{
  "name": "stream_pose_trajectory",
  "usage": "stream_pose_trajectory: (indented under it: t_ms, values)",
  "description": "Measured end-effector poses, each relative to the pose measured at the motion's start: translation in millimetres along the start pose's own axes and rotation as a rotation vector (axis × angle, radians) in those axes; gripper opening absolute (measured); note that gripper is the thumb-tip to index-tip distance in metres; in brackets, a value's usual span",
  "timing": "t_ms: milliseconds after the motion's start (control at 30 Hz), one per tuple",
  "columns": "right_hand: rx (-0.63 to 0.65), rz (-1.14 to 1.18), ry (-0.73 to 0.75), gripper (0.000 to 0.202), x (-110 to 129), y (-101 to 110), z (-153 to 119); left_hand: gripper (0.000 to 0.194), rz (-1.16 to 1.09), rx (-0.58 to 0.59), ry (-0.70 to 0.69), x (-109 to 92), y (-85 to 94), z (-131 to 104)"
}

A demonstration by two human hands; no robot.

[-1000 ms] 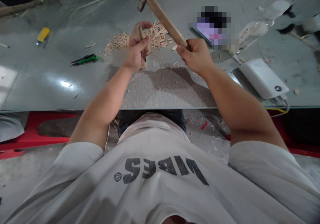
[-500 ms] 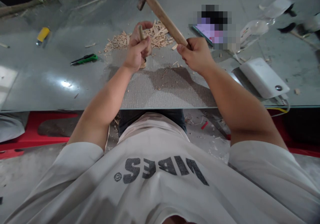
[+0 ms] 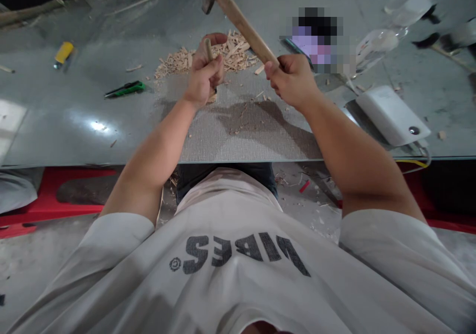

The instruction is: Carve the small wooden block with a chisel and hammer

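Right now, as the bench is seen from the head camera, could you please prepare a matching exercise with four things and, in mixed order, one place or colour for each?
Things
1. hammer
2. utility knife
3. wood chips
4. boxy device

Places and colours
A. white
B. heaped just beyond the left hand
C. gripped by its handle in the right hand
D. green and black

Right pairs
1-C, 2-D, 3-B, 4-A

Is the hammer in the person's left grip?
No, the right grip holds the hammer by its wooden handle.
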State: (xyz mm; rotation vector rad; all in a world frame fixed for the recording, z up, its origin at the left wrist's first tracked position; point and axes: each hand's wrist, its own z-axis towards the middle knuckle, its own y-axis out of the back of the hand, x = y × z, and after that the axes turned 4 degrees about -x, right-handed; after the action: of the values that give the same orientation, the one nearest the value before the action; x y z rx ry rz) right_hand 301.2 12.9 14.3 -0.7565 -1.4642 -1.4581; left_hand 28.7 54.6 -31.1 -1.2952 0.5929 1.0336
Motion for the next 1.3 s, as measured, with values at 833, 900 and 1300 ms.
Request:
stream_pose_trajectory:
  t_ms: [833, 900, 1300]
  values:
    - [-0.211, -0.326, 0.588, 0.096, 20, 75, -10, 0.061, 0.112, 0.248, -0.141, 36, 27.2, 21]
    - [-0.242, -0.24, 0.622, 0.095, 19, 72, -8, 0.062, 0.113, 0.246, -0.125, 35, 30.0, 22]
    - [-0.243, -0.212, 0.635, 0.099, 15, 62, -1, 0.034, 0.075, 0.15, -0.221, 21, 18.7, 23]
